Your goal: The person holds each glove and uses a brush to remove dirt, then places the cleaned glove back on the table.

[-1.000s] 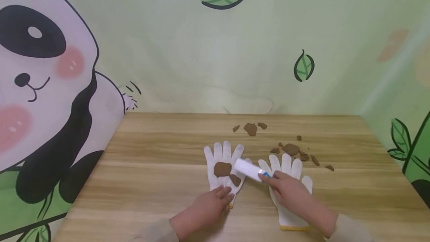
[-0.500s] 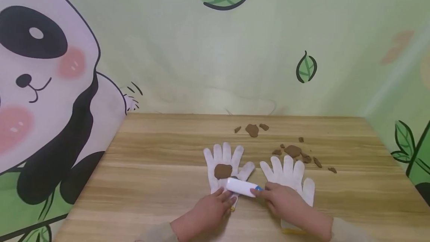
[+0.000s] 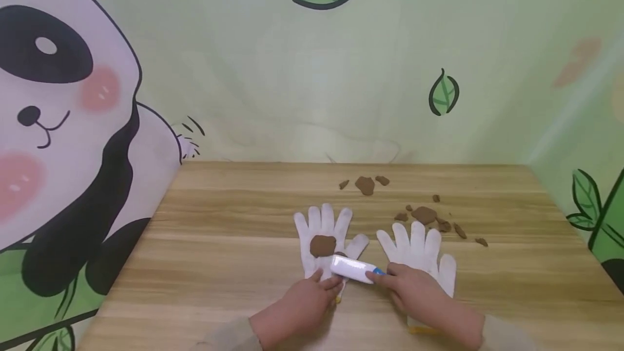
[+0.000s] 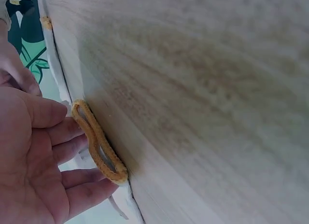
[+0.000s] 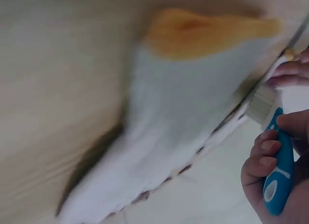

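A white knit glove (image 3: 316, 268) lies palm side up at table centre, with a flat brown clay-like lump (image 3: 323, 245) on its palm. My left hand (image 3: 308, 302) rests its extended fingers on the wrist end, beside the orange cuff (image 4: 99, 147) in the left wrist view. My right hand (image 3: 419, 291) grips the blue handle of a brush (image 5: 280, 171). Its white bristle head touches or hovers just over the glove near the thumb base; contact is unclear. A second brown piece (image 3: 340, 254) is mostly hidden behind the head. Another white glove (image 3: 414, 253) lies under my right forearm.
Several brown crumbs and a larger lump (image 3: 424, 215) lie beyond the right glove. Another lump (image 3: 364, 185) with two small bits sits near the back of the wooden table (image 3: 219, 253). A panda-printed backdrop (image 3: 273, 96) stands behind and around the table.
My right hand has brought the brush left and down, from above the glove's thumb to the palm's lower edge, covering the smaller brown piece. My left hand has stayed at the wrist end.
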`<state>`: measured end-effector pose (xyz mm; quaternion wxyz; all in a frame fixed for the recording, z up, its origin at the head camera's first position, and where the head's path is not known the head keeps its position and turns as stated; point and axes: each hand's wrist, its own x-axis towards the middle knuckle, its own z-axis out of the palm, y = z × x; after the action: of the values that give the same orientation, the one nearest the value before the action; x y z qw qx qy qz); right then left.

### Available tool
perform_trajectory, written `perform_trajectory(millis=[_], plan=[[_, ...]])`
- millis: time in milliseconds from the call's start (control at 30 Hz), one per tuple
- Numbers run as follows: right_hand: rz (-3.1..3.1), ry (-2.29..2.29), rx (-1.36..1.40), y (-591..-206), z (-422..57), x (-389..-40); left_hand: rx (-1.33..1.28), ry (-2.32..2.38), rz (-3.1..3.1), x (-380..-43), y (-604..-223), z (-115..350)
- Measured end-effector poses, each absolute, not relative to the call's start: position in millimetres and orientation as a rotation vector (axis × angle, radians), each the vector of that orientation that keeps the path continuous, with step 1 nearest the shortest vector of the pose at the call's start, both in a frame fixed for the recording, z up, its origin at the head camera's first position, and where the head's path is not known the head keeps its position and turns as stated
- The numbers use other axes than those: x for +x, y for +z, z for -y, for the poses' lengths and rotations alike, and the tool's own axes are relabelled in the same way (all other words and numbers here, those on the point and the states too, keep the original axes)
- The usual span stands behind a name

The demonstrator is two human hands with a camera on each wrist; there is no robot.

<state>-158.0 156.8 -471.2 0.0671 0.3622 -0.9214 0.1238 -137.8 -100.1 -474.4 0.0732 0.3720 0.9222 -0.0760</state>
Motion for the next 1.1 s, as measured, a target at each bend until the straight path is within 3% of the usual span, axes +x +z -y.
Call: perform_trajectory(millis=[767,1000,1100], plan=[[2.787,0.223,0.746,-473,-174,-169,1.082,-0.145,-2.796,-135,-476,106],[2.649,0.328,1.048,-474,-155,-159,1.010,-0.134,-2.784,-136,-474,103],[2.717,0.303,1.039,-478,-154,-160,0.964,-0.094,-2.769,-136,-474,101]])
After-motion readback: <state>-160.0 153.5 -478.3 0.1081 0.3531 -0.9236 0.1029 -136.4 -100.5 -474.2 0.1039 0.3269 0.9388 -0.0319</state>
